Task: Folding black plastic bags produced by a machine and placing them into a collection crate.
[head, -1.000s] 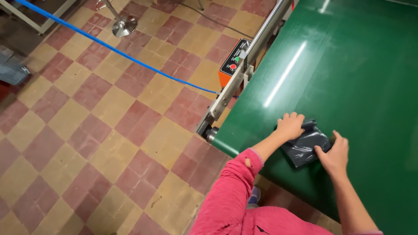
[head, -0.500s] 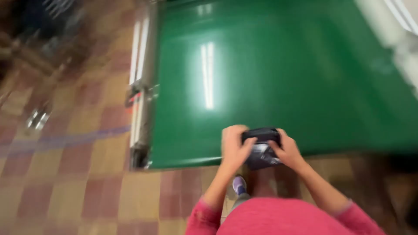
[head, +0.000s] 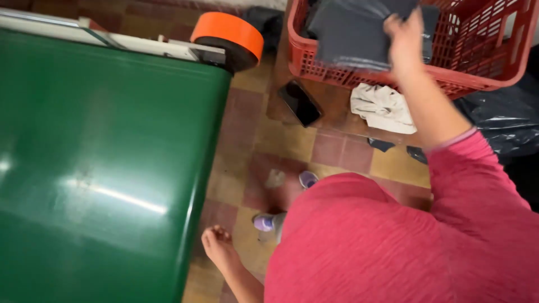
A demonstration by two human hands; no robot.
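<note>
My right hand (head: 405,42) reaches up into a red plastic basket (head: 483,67) at the top right. Its fingers curl over a dark grey plastic bag (head: 342,33), one of several lying in the basket. My left hand (head: 220,247) hangs low beside the right edge of the green conveyor belt (head: 106,163). It holds nothing and its fingers are loosely apart. My pink sleeve and torso fill the lower right and hide the floor there.
An orange roll (head: 227,35) sits at the belt's far corner. A black phone (head: 300,102) and a white cloth (head: 382,108) lie on the wooden surface under the basket. A black plastic sack (head: 502,120) lies at the right. My purple shoes (head: 264,223) stand on checked tiles.
The view has swung right, away from the belt. Both hands have left the dark bag they held on the belt; my right hand now reaches into the red basket and my left hand hangs down.
</note>
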